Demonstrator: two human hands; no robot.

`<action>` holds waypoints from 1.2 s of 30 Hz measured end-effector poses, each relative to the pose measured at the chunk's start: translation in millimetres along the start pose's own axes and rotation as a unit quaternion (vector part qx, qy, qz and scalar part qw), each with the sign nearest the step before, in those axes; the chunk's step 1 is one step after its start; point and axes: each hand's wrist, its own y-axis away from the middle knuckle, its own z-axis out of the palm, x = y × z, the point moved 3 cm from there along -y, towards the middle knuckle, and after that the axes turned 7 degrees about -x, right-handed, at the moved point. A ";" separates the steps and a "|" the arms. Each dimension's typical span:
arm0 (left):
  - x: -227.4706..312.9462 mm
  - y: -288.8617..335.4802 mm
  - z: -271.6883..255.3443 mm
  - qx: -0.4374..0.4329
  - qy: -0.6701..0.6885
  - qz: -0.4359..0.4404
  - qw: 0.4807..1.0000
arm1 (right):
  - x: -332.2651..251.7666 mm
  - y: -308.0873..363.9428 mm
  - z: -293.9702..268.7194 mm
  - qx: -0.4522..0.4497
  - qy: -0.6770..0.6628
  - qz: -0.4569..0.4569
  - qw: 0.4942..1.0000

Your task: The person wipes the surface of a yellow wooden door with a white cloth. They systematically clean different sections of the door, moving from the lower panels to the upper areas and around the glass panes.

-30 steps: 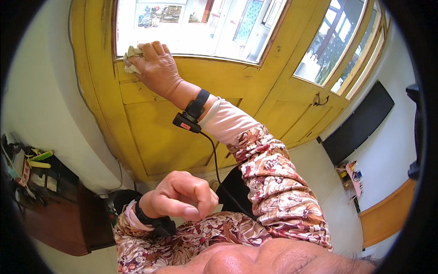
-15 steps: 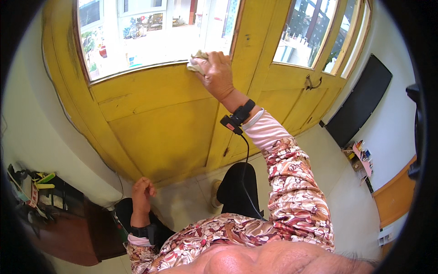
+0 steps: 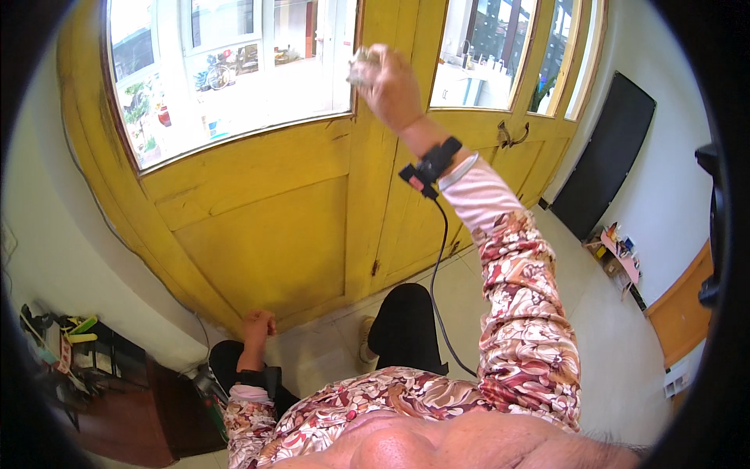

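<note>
A crumpled whitish cloth (image 3: 362,69) is gripped in my right hand (image 3: 393,94), whose fingers close around it. The hand is raised to the upright wooden strip at the right side of the glass pane (image 3: 234,94) in a yellow door (image 3: 266,234). From the picture alone I cannot tell how firmly the cloth presses there. Low by my left knee hangs my left hand (image 3: 258,327), its fingers curled, with nothing seen in it.
A metal door handle (image 3: 513,134) sticks out farther right. A black cable (image 3: 442,289) runs from my right wrist to my body. On the left, a dark reddish cabinet (image 3: 125,406) carries various items. A black panel (image 3: 605,156) leans on the right wall, near a small pink shelf (image 3: 621,258).
My right hand and the cloth have gone up from the pane's lower right corner along its right side. The view has shifted, so the door sits farther left. My left hand stays low.
</note>
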 end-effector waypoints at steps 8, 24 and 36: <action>-16.7 -28.3 52.3 -0.093 -0.147 -0.023 0.985 | 62.4 -163.0 -36.2 0.111 0.156 -0.013 0.981; -37.6 -48.9 98.8 -0.259 -0.348 -0.066 0.899 | 56.1 -113.1 12.2 0.084 0.232 0.023 0.969; -46.0 -37.7 79.6 -0.272 -0.351 -0.071 0.893 | 4.0 -22.4 24.5 -0.119 0.284 -0.054 0.950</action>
